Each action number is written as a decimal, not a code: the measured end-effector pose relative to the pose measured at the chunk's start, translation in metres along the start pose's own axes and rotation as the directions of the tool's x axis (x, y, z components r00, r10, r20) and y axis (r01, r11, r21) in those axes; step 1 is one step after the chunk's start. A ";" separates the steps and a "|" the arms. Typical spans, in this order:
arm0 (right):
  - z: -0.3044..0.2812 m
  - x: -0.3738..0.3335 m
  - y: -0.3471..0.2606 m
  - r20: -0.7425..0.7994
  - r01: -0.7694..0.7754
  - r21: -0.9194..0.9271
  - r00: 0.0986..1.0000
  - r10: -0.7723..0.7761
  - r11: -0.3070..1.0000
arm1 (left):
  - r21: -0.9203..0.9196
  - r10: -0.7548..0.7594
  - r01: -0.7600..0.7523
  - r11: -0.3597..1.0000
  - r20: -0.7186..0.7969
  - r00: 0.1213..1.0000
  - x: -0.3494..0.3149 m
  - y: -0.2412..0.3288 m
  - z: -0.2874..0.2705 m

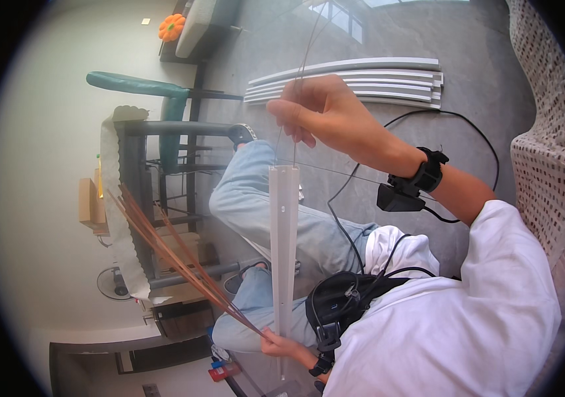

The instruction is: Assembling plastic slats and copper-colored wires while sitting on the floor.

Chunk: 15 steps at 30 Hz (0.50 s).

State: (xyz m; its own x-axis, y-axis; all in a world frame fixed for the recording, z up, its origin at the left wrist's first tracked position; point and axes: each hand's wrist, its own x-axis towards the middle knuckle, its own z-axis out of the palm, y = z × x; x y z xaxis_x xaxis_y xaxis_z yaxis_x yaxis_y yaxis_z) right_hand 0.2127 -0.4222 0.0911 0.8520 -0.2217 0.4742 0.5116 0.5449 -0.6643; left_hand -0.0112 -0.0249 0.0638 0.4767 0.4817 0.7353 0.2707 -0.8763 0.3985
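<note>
A long white slotted channel (283, 228) lies across the view above my jeans, with small holes along it. My left hand (281, 346), low in the view, is closed around the ends of several thin brown strips (183, 264) that fan out to the far left. It also sits against the lower part of the channel, and whether it grips it is unclear. Off the channel's upper end, my right hand (319, 112) pinches thin wires (307, 49). The wires stretch up past the hand and down to that end of the channel.
Several white channels (348, 83) lie on the grey floor (474, 79). A black cable (484, 142) loops by my right wrist. To the left stand a table with a pale scalloped cover (120, 218) and a green chair (173, 126). A knitted white cover (547, 159) hangs at right.
</note>
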 end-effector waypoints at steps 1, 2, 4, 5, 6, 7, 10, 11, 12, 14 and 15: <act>0.000 0.000 0.001 -0.001 -0.002 0.001 1.000 0.002 1.000 | 0.003 0.009 -0.009 1.000 -0.003 1.000 0.000 -0.001 0.000; 0.000 -0.001 0.001 -0.016 0.006 -0.011 1.000 -0.006 1.000 | 0.000 0.046 -0.046 0.999 -0.011 0.999 0.000 -0.002 0.000; -0.001 -0.001 0.002 -0.030 0.015 -0.024 0.999 -0.015 1.000 | 0.001 0.014 -0.014 1.000 -0.010 1.000 0.001 -0.005 0.002; -0.001 -0.001 0.003 -0.023 0.021 -0.014 1.000 -0.021 1.000 | 0.005 0.030 -0.030 1.000 -0.018 0.999 0.001 -0.006 0.002; -0.001 -0.001 0.004 -0.017 0.026 -0.004 1.000 -0.026 1.000 | 0.000 0.011 -0.011 1.000 -0.013 1.000 0.001 -0.007 0.003; -0.002 -0.001 0.004 -0.017 0.025 -0.003 1.000 -0.025 1.000 | -0.007 0.039 -0.040 0.999 -0.028 0.999 0.001 -0.008 0.004; -0.003 0.000 0.005 -0.003 0.031 -0.010 1.000 -0.031 0.999 | -0.008 0.051 -0.051 0.999 -0.033 0.998 0.001 -0.008 0.004; -0.003 0.000 0.005 0.006 0.033 -0.008 0.999 -0.033 0.999 | -0.002 0.060 -0.061 0.998 -0.030 0.998 0.001 -0.008 0.003; -0.004 0.000 0.005 0.016 0.043 -0.013 0.999 -0.043 0.999 | 0.000 0.033 -0.033 0.999 -0.023 0.999 0.001 -0.007 0.003; -0.004 0.000 0.005 0.019 0.030 0.000 0.999 -0.030 1.000 | 0.000 0.060 -0.060 0.998 -0.023 0.998 0.000 -0.006 0.002; -0.004 0.000 0.004 0.015 0.031 -0.003 0.999 -0.031 1.000 | 0.007 0.031 -0.031 1.000 -0.019 0.999 0.000 -0.006 0.002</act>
State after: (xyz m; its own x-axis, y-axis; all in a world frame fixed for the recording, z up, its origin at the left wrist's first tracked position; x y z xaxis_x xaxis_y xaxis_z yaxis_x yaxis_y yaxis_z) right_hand 0.2150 -0.4227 0.0858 0.8339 -0.2263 0.5034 0.5383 0.5352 -0.6510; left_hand -0.0108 -0.0198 0.0604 0.4689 0.4543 0.7575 0.2617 -0.8905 0.3721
